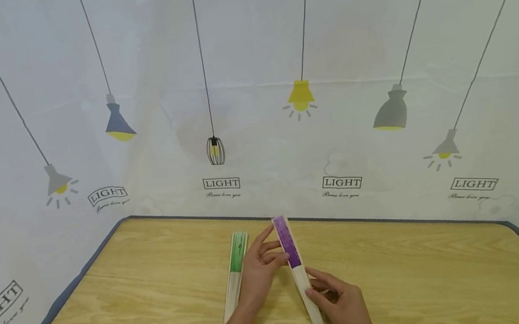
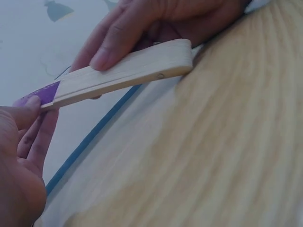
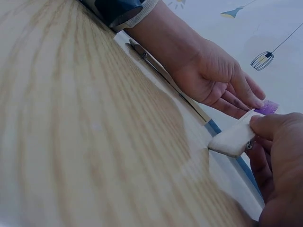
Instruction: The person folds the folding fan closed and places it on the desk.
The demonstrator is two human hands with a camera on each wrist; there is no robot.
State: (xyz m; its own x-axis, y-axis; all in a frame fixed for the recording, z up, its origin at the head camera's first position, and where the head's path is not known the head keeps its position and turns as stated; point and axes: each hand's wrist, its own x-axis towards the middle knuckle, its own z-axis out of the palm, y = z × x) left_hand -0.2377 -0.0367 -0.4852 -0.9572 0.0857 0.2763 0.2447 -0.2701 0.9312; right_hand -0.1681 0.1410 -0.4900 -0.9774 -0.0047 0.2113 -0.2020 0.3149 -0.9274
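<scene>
A folded hand fan (image 1: 291, 250) with purple cloth and pale wooden ribs is held above the table between both hands. The left hand (image 1: 261, 267) pinches its purple upper part between thumb and fingers. Lower down, the right hand (image 1: 342, 300) grips the wooden ribs, its thumb on the near face, as the left wrist view also shows. A rivet is visible near the fan's rounded wooden end. To the left, a second folded fan (image 1: 237, 256) with green cloth lies on the table, partly hidden behind the left hand and wrist.
The wooden table (image 1: 423, 266) has a blue-edged border along its back and sides. Behind it hangs a white backdrop (image 1: 249, 77) printed with lamps and the word LIGHT.
</scene>
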